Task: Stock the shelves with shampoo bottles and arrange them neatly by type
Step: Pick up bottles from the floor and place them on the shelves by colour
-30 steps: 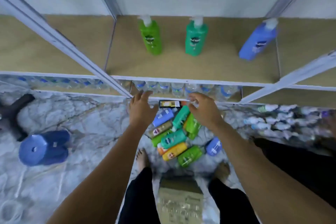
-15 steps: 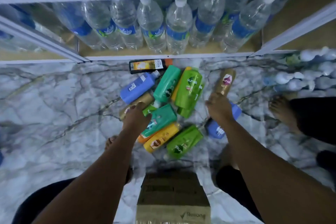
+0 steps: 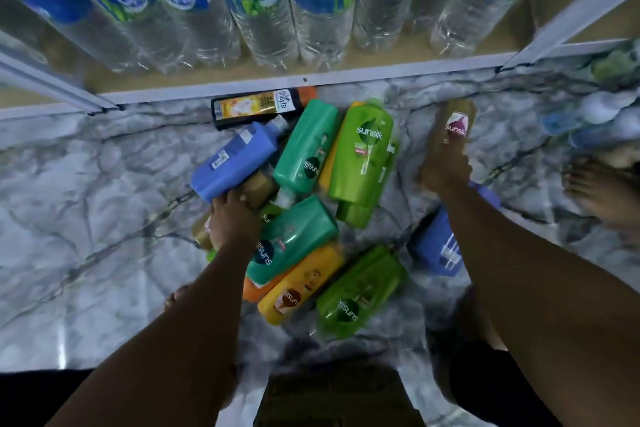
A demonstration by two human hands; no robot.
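Now both hands have dropped from the shelf to the floor pile at frame centre: the left hand (image 3: 232,218) curls onto a brown bottle (image 3: 258,185), the right hand (image 3: 445,172) grips another brown bottle (image 3: 455,128), so matching types seem gathered next.

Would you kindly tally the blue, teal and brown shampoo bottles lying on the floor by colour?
Blue shampoo bottles: 2
Teal shampoo bottles: 2
Brown shampoo bottles: 2
Total: 6

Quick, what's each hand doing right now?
Left hand: grips a brown bottle in the pile.
Right hand: grips the brown Sunsilk bottle.
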